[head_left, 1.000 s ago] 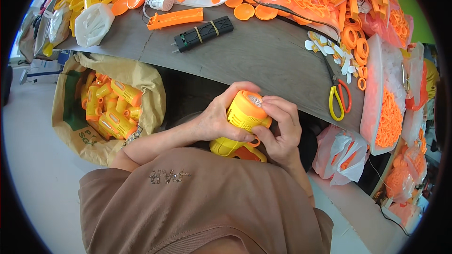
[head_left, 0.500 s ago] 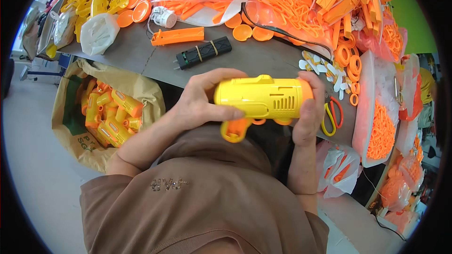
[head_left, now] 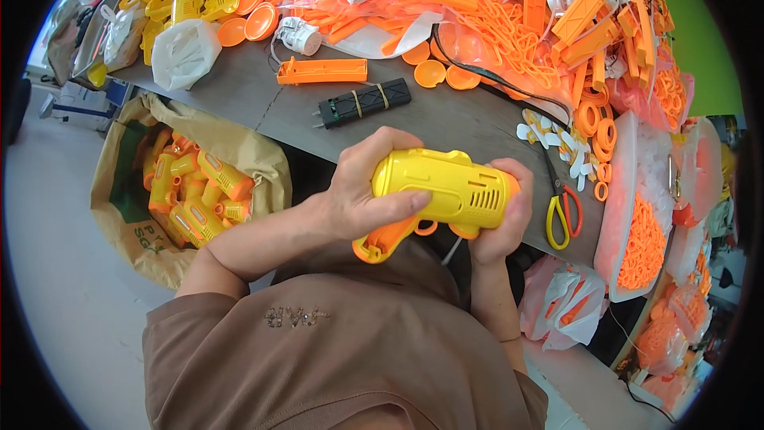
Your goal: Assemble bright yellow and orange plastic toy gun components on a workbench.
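Between my two hands is a yellow toy gun (head_left: 442,188) with an orange handle hanging toward my lap and an orange front end at the right. My left hand (head_left: 356,196) wraps the rear end, its thumb lying along the yellow side. Around the front end my right hand (head_left: 503,227) is closed, covering most of the orange part. The toy is held above my lap at the table's near edge, its front tilted slightly down. On the table beyond it lie a black block with rubber bands (head_left: 368,102) and an orange battery-box-like part (head_left: 322,71).
A brown paper bag (head_left: 267,166) of similar toys stands at left. Scissors (head_left: 562,211) with red and yellow handles lie right, near orange rings (head_left: 605,134) and small white parts (head_left: 557,139). Orange and yellow parts pile up at the back. A clear tub (head_left: 608,251) holds orange loops.
The toy gun has tipped, its front end lower, and come slightly nearer my body in both hands. The whole view has shifted, so the table things appear farther right and lower.
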A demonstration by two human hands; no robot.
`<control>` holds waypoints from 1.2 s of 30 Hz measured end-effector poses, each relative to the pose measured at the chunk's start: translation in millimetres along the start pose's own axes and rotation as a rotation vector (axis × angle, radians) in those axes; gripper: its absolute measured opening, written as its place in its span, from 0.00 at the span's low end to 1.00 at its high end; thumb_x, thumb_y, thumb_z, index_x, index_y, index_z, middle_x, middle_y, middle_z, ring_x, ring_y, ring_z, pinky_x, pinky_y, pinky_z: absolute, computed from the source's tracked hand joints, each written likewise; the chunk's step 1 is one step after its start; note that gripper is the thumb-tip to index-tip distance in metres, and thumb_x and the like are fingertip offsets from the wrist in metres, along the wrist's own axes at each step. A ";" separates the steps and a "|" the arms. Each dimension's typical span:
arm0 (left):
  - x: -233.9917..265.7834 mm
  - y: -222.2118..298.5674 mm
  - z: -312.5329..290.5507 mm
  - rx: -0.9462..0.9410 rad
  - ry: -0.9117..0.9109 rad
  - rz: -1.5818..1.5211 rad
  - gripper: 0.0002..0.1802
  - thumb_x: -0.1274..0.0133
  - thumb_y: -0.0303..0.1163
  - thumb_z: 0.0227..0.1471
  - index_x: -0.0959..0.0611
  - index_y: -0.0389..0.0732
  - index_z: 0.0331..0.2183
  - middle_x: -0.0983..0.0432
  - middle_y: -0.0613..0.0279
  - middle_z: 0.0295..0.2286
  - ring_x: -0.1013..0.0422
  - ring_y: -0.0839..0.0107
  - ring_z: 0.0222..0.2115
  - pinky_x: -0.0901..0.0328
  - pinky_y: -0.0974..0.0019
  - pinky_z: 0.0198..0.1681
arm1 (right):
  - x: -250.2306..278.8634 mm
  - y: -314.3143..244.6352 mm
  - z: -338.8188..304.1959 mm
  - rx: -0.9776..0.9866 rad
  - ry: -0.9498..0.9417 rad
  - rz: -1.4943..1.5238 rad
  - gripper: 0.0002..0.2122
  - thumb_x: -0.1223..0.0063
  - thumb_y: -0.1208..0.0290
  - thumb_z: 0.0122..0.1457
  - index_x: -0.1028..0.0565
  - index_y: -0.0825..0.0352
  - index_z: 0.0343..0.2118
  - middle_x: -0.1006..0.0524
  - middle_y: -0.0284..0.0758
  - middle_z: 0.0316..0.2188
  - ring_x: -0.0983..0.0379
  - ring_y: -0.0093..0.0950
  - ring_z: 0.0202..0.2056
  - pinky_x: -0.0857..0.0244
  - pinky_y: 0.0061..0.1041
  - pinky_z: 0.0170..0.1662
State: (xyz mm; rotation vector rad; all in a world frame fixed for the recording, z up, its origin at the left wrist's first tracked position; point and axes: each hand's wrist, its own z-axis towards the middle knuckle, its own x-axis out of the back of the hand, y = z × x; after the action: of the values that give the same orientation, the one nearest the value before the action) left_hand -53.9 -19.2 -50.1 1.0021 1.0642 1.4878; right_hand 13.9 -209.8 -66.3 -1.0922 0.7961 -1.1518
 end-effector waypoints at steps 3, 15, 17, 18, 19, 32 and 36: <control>5.4 -3.9 5.1 0.056 0.002 -0.069 0.25 0.41 0.38 0.46 0.29 0.31 0.41 0.27 0.54 0.30 0.30 0.72 0.30 0.34 0.69 0.32 | -3.8 3.3 3.6 -0.092 -0.027 0.013 0.21 0.69 0.56 0.61 0.34 0.72 0.42 0.31 0.37 0.35 0.33 0.23 0.36 0.39 0.21 0.39; 79.1 -55.6 143.4 0.209 -0.032 1.110 0.13 0.49 0.37 0.45 0.18 0.36 0.26 0.23 0.47 0.23 0.26 0.51 0.29 0.32 0.55 0.34 | 8.2 35.7 17.3 0.000 -0.076 -0.003 0.20 0.64 0.58 0.60 0.32 0.73 0.41 0.29 0.36 0.33 0.33 0.21 0.32 0.41 0.18 0.37; 73.7 -58.5 145.0 0.204 -0.056 1.124 0.13 0.49 0.37 0.44 0.19 0.36 0.26 0.23 0.46 0.24 0.26 0.51 0.30 0.32 0.55 0.35 | 6.3 34.1 17.2 -0.016 -0.079 0.008 0.20 0.64 0.58 0.60 0.32 0.73 0.41 0.30 0.36 0.33 0.33 0.21 0.33 0.41 0.18 0.37; 71.6 -59.6 145.2 0.200 -0.077 1.139 0.14 0.49 0.38 0.44 0.19 0.36 0.25 0.23 0.46 0.26 0.26 0.52 0.31 0.31 0.55 0.35 | 5.7 33.3 17.6 -0.031 -0.086 0.020 0.20 0.63 0.58 0.59 0.31 0.73 0.42 0.30 0.36 0.33 0.34 0.21 0.33 0.41 0.18 0.37; 70.4 -61.6 144.0 0.200 -0.079 1.138 0.14 0.49 0.38 0.44 0.19 0.36 0.25 0.23 0.46 0.26 0.26 0.52 0.31 0.31 0.55 0.35 | 6.1 33.6 17.5 -0.032 -0.085 0.019 0.20 0.63 0.58 0.59 0.31 0.73 0.42 0.30 0.36 0.33 0.34 0.21 0.33 0.41 0.18 0.37; 101.7 -40.9 112.4 -0.005 0.114 1.162 0.08 0.50 0.29 0.49 0.21 0.37 0.32 0.24 0.52 0.30 0.27 0.54 0.32 0.33 0.58 0.35 | 8.5 33.4 19.8 -0.060 -0.114 0.041 0.19 0.62 0.59 0.60 0.32 0.73 0.43 0.29 0.35 0.32 0.33 0.20 0.33 0.40 0.18 0.37; 99.7 -42.4 111.2 0.082 0.082 1.101 0.10 0.48 0.26 0.46 0.21 0.38 0.35 0.23 0.54 0.32 0.26 0.56 0.34 0.33 0.59 0.37 | 10.0 33.7 21.0 -0.059 -0.136 0.037 0.19 0.62 0.58 0.60 0.32 0.73 0.43 0.29 0.35 0.32 0.33 0.20 0.33 0.40 0.17 0.37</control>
State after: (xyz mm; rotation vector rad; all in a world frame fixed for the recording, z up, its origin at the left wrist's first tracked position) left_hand 48.4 97.5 -54.5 1.7394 0.6055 2.3628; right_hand 45.9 -212.9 -91.6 -1.1867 0.7444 -1.0178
